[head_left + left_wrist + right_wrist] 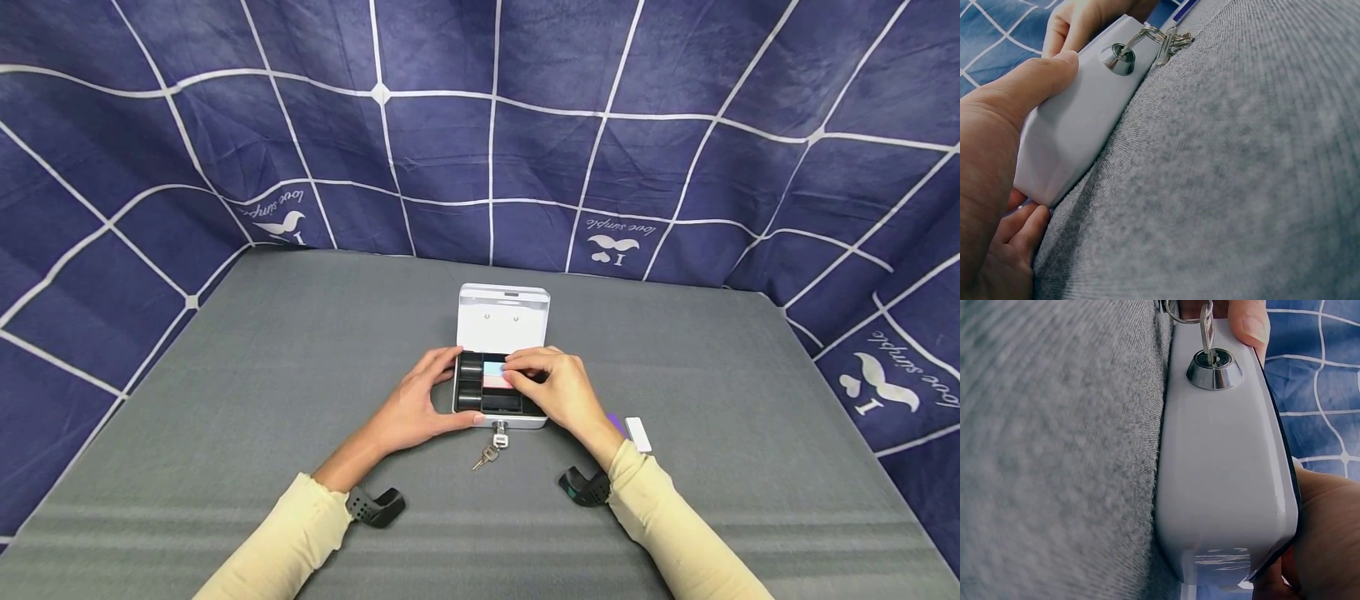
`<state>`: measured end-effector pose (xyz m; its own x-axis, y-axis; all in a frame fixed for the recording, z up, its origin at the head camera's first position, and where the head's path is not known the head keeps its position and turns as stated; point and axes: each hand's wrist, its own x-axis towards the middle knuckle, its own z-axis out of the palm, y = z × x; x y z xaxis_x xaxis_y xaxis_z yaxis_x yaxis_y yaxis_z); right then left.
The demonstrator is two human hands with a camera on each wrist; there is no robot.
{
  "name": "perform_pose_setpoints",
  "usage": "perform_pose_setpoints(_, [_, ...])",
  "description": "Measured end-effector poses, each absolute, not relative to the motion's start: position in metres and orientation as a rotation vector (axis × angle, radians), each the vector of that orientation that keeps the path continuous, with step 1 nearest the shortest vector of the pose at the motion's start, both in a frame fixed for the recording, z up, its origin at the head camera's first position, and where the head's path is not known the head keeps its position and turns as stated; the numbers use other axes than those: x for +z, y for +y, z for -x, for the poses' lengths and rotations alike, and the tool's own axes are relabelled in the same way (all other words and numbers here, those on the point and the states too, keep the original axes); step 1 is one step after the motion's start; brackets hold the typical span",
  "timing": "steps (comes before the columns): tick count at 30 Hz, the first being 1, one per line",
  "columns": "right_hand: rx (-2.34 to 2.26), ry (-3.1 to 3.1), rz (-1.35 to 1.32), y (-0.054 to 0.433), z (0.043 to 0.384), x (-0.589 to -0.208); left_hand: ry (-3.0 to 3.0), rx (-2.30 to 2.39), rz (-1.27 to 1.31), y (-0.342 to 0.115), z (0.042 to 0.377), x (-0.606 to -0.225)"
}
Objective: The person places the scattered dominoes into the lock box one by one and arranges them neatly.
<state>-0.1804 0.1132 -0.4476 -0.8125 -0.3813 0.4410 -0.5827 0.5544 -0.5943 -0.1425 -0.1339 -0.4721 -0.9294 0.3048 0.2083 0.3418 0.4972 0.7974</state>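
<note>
A small white cash box [502, 321] stands on the table with its lid up and a black compartment tray inside. My left hand [416, 408] grips the box's left side, thumb on the front edge and fingers towards the back. Over the tray, my right hand [555, 385] pinches a flat light-blue and pink piece [492, 380] lying in the middle compartment; its exact kind is unclear. From the front lock [1213, 370] hangs a ring of keys [489, 455], one key in the lock. The right fingertips are hidden in the right wrist view.
A white flat block [637, 434] and a purple thing [617, 423], partly hidden by the right wrist, lie right of the box. Grey cloth [300, 333] covers the table. A blue checked curtain [442, 150] rises behind it.
</note>
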Motion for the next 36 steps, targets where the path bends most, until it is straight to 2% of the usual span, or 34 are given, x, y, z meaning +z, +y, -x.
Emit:
perform_pose_setpoints(19, [1.276,-2.552,-0.857,0.12,0.18,-0.443,-2.698,-1.459,0.548,-0.134,0.14,-0.47])
perform_pose_setpoints(36, [1.285,-2.611,-0.984,0.158,0.184,-0.418,-2.708,-1.458,0.539,-0.133,0.141,-0.471])
